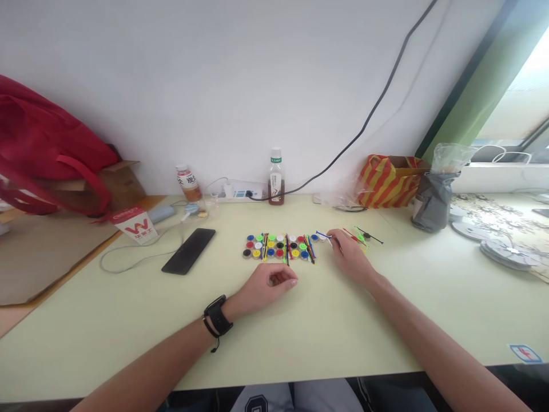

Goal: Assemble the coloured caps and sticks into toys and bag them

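Rows of small round discs [271,252] in several colours lie on the table, with bundles of thin coloured sticks [311,249] lying between and beside them. My right hand [348,256] is at the right end of the rows, its fingertips closed on a thin blue stick [322,235]. A blue disc [314,237] lies just left of those fingertips. More loose sticks [372,236] and a dark disc [366,236] are scattered to the right of this hand. My left hand [268,284] rests in front of the rows, its fingers loosely curled with nothing visible in them.
A black phone [189,251] and a grey cable lie left, near a red-and-white box [134,225]. Bottles [276,182] stand by the wall. A striped bag [391,181], a grey bag [433,200] and silver discs [508,253] are at right.
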Motion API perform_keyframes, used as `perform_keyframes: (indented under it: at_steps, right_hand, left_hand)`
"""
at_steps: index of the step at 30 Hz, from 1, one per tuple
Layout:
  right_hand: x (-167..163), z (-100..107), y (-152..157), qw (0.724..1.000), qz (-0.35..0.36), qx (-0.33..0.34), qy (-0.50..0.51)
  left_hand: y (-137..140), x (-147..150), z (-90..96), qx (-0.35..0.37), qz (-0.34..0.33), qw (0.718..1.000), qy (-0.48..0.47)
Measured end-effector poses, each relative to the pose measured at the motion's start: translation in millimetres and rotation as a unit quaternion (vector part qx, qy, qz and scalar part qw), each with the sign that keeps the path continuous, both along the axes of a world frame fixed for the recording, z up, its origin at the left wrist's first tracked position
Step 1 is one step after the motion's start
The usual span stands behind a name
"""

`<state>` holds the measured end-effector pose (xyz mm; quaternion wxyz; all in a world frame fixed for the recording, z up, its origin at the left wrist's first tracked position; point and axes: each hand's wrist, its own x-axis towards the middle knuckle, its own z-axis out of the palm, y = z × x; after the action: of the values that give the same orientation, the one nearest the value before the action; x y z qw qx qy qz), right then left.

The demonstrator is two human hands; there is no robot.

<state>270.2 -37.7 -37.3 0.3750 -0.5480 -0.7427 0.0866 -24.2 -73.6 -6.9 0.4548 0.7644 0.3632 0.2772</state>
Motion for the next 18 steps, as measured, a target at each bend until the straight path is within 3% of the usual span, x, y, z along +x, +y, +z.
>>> perform_keyframes:
  at_steps: [7,18]
  right_hand:
    - [1.6,-0.5,1.5,0.999,0.031,-0.002,-0.012]
    - [0.7,0.6,0.8,0.999,0.021,-0.008,-0.024]
  left_hand:
    - [0.0,-0.4,-1.0,-0.001,-0.002,1.0,0.0]
    - [-0.8,-0.3,-0.6,0.004,0.001,1.0,0.003]
